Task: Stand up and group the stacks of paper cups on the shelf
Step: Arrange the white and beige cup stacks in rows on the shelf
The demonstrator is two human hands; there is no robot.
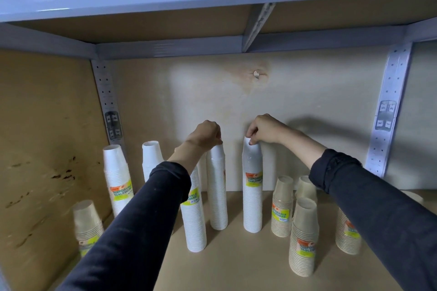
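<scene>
The left hand [208,133] is closed over the top of a tall white stack [217,186]; the right hand [261,129] pinches the top of the white stack beside it [252,186]. Both stacks stand upright on the shelf [236,267], apart, near the back panel [295,101]. Left of the left-hand stack stand three more white stacks, one [118,179] close to the side wall [42,149]. Right of the right-hand stack cluster short brown stacks [303,236]; another brown stack [87,227] stands by the side wall. The shelf's front middle lies bare.
</scene>
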